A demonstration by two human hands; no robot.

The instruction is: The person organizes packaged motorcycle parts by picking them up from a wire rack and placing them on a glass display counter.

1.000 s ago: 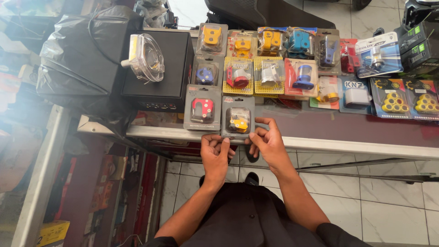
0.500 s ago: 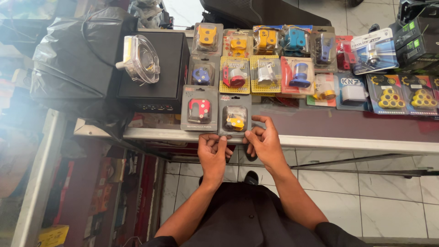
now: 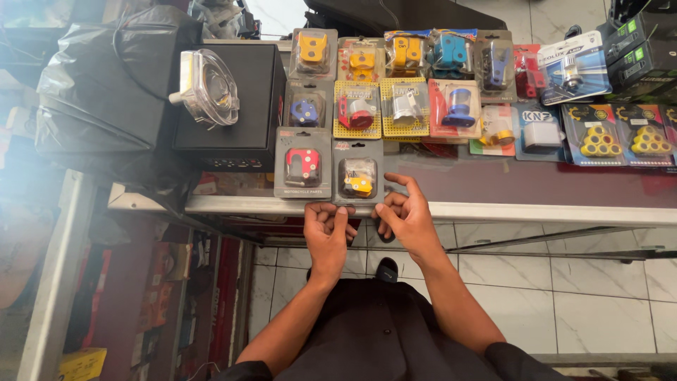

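A grey blister pack with a yellow part (image 3: 358, 173) lies flat near the front edge of the counter (image 3: 536, 212). My left hand (image 3: 328, 234) rests at the counter edge just below the pack, fingers curled and holding nothing. My right hand (image 3: 407, 215) is at the pack's lower right corner. Its index finger stretches along the pack's right edge and its other fingers are bent. A matching grey pack with a red part (image 3: 303, 164) lies right beside it on the left.
Two rows of several more blister packs (image 3: 416, 77) cover the back of the counter. A black box (image 3: 229, 106) with a clear lamp lens (image 3: 208, 88) on top stands at the left, next to a black plastic bag (image 3: 99, 92). Tiled floor lies below.
Both hands have drawn back from the yellow-part pack toward the counter edge. The pack stays flat next to the red-part pack.
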